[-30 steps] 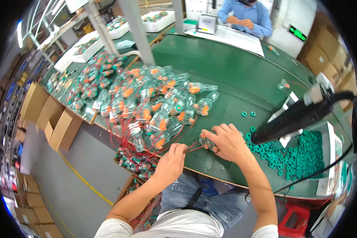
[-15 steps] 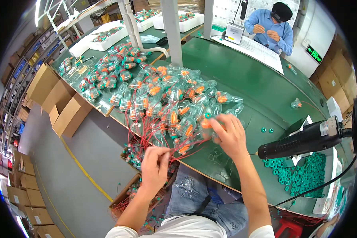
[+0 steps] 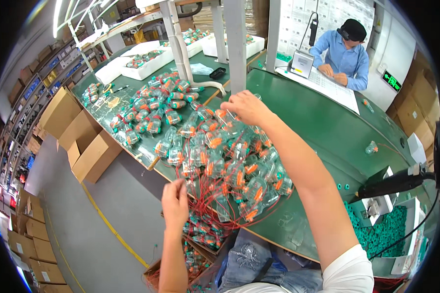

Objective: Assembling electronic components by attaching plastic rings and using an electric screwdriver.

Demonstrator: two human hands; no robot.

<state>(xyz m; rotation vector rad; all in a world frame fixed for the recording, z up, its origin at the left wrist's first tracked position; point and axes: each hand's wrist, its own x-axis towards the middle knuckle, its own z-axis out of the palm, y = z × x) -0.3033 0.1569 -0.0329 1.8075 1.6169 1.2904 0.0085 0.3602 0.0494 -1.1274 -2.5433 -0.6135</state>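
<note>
A heap of clear plastic bottle-shaped parts (image 3: 215, 168) with orange pieces inside lies on the green table, and red wires (image 3: 212, 195) trail from it over the near edge. At the far side of the heap, my right hand (image 3: 249, 108) reaches down with its fingers closed on a clear bottle-shaped part (image 3: 225, 117). My left hand (image 3: 175, 202) is at the table's near edge beside the wires. Its thumb and fingers are pressed together, and whatever may be between them is too small to make out.
An electric screwdriver (image 3: 384, 184) hangs at the right above a white box of green rings (image 3: 388, 229). Cardboard boxes (image 3: 205, 239) of parts stand below the near edge. A grey post (image 3: 235, 49) rises behind the heap. Across the table sits a co-worker in a blue shirt (image 3: 349, 58).
My right hand has moved from the heap's near right to its far side. My left hand has shifted left. The screwdriver hangs farther back, and the co-worker's hands are lower.
</note>
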